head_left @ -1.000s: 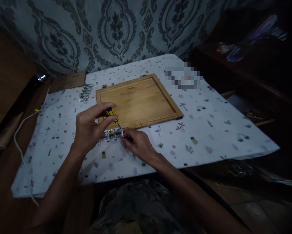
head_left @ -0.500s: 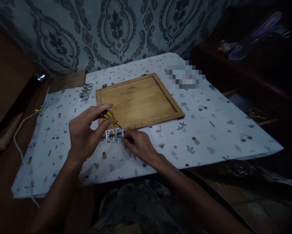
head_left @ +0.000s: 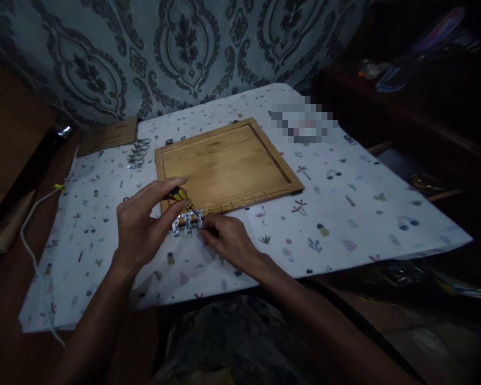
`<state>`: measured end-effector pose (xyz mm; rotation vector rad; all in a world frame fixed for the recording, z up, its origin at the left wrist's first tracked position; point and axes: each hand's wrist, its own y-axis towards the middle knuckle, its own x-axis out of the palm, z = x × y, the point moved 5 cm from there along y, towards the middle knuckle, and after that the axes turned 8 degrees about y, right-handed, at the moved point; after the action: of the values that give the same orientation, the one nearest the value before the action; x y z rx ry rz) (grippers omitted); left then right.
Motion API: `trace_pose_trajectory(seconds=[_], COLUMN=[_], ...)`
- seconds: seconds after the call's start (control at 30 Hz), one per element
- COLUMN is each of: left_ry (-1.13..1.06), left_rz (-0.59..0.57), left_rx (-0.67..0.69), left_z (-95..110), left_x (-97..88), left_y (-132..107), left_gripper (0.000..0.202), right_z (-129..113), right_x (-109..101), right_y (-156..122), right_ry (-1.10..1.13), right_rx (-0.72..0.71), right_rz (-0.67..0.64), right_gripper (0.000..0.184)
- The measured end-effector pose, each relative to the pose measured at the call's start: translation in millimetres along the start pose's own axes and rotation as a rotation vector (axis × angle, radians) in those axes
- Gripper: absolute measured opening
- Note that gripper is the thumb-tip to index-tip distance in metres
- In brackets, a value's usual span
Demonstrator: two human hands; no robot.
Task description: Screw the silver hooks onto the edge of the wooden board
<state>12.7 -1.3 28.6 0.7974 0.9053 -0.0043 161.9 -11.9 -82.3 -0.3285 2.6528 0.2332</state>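
Closest to me is my lap, dark patterned fabric, both forearms reaching out over it. My left hand is half closed, with thumb and first fingers pinched round the yellow-and-black handle of a screwdriver and the other fingers loosely curled. The shaft slants down to the right, with the tip at the hook strip. That's a little silver metal strip with three hooks, lying along the near edge of the wooden board.

My right hand is curled low on the sheet, fingertips pressed together on the right end of the strip. It's too dark to tell exactly which fingers have it.

Compared with a second ago, not much is different. The left hand has slid a touch down and left, and the screwdriver handle sits lower and closer to the strip. The right hand hasn't really budged, and the board and strip are where they were.

Further out, the board lies flat in the middle of the counter on that white printed sheet. Past its left corner there's a small pile of loose hooks, then a piece of cardboard. A white cable runs down the left edge. Patterned wallpaper is behind it all.
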Motion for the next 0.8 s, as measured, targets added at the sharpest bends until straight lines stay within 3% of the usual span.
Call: trace_pose_trajectory(seconds=[0.33, 0.63, 0.8], left_ry=[0.005, -0.172, -0.132], left_rz=[-0.019, -0.211, -0.201], left_rx=[0.054, 0.055, 0.131], left_z=[3, -4, -1], left_x=[-1.8, -0.6, 0.1], left_y=[3, 7, 11], left_gripper=[0.029, 0.039, 0.037], right_z=[-2, -3, -4], right_x=[0, -1, -2], right_y=[0, -1, -1], right_ry=[-0.01, 0.002, 0.005], right_rx=[0.07, 0.04, 0.013], right_rz=[-0.041, -0.027, -0.012], right_gripper=[0.006, 0.008, 0.009])
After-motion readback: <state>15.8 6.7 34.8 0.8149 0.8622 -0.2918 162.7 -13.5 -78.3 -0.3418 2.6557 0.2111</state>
